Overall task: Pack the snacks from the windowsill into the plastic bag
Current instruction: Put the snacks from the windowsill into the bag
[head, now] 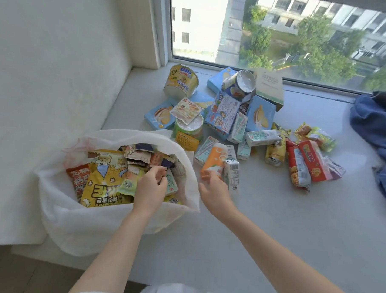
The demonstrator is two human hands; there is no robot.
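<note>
White translucent plastic bag (74,218) at left on pale grey windowsill (273,216), mouth open, part-filled; yellow popcorn packet (104,186) on top. Left hand (150,186) inside bag mouth, fingers curled among packets; whether it holds anything, cannot tell. Right hand (214,191) just outside bag rim at 3 o'clock, thumb and fingers curled round lower end of orange-and-white drink carton (213,158). Small white carton (232,172) touching it at right. Loose snack pile (222,112) at 12 to 2 o'clock from right hand; red biscuit packs (311,160) at its right edge. Crumpled blue cloth (370,123) far right.
</note>
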